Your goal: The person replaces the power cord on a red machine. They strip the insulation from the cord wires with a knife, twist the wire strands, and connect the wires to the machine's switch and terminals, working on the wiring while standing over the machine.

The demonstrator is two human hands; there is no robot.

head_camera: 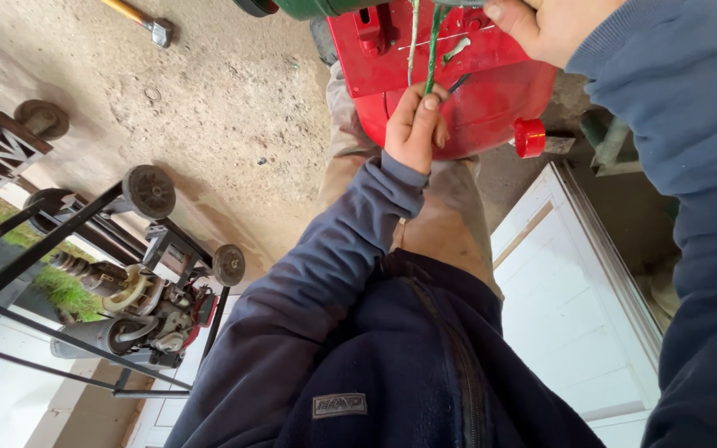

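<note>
Two hands work at a red can (458, 91): the left hand (415, 129) pinches a green cord (433, 46) running straight away from the person, and the right hand (553, 25) is curled at the can's top, its grasp unclear.

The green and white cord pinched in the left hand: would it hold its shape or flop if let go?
Probably flop: the cord is thin and runs taut only between the left hand and the right hand. Its frayed, twisted look suggests a light, easily gripped strand against the red tank.
</note>
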